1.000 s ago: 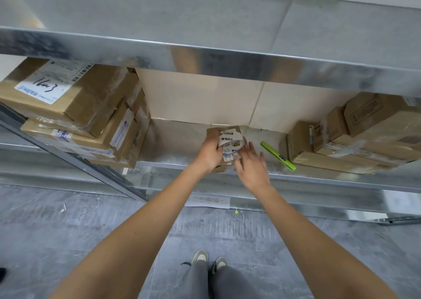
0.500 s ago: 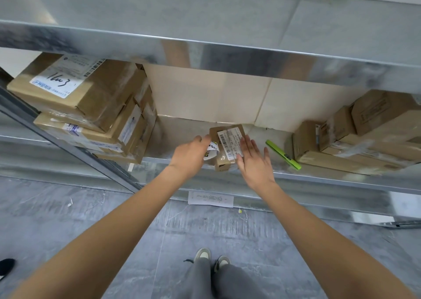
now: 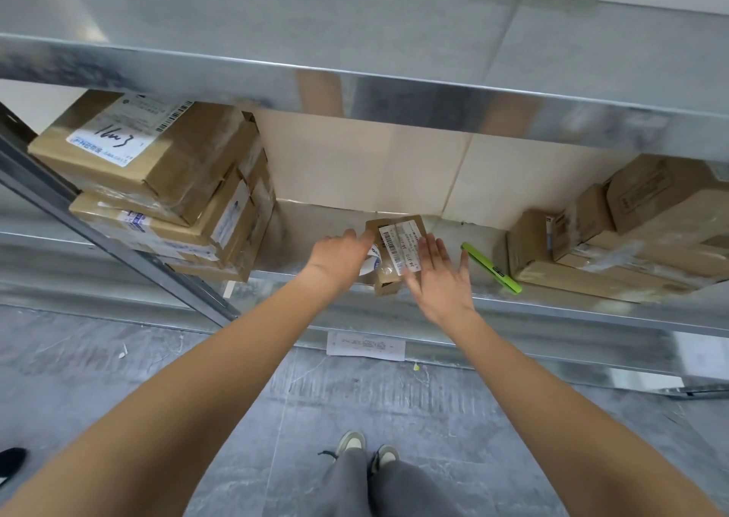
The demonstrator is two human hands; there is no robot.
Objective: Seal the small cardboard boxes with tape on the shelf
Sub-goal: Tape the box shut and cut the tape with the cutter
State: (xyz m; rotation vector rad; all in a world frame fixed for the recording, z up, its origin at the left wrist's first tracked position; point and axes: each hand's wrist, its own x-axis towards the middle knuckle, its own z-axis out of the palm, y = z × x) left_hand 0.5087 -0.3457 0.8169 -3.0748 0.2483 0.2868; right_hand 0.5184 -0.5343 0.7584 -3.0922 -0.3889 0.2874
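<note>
A small cardboard box [image 3: 384, 284] with a white barcode label on top stands on the metal shelf [image 3: 300, 236], near its front edge. Clear tape runs across the label. My left hand [image 3: 339, 258] grips a roll of tape [image 3: 370, 263] against the box's left side; most of the roll is hidden behind the hand. My right hand [image 3: 440, 280] lies flat with spread fingers, pressing on the box's right top and side.
A stack of taped cardboard boxes [image 3: 165, 197] fills the shelf's left end. More boxes [image 3: 615, 248] are piled at the right. A green utility knife [image 3: 491, 267] lies on the shelf between the small box and the right pile. An upper shelf [image 3: 355, 82] overhangs.
The tape roll went from on top of the box down to its left side with my left hand, uncovering the label. My right hand slid along the box's right side, fingers spreading.
</note>
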